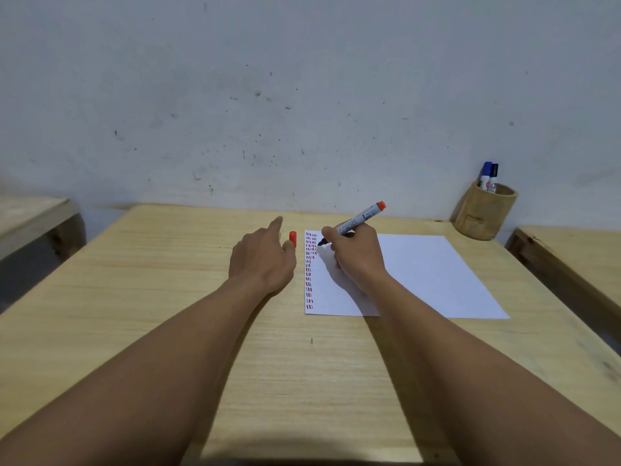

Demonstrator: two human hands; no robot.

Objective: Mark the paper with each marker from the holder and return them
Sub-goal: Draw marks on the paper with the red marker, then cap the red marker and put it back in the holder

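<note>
A white sheet of paper [426, 277] lies on the wooden table, with columns of short red, blue and black dashes along its left edge. My right hand [356, 257] grips an uncapped red marker [361, 219], tip down near the top of the marked columns. My left hand [263, 255] rests just left of the paper, with the red cap [293, 238] pinched at its fingertips. A bamboo holder [482, 215] stands at the back right corner with a blue marker [485, 174] and a black marker [494, 178] upright in it.
The wooden table [168, 297] meets a scuffed white wall at the back. Other wooden tables stand at the far left [30, 213] and far right [571, 250], each across a narrow gap.
</note>
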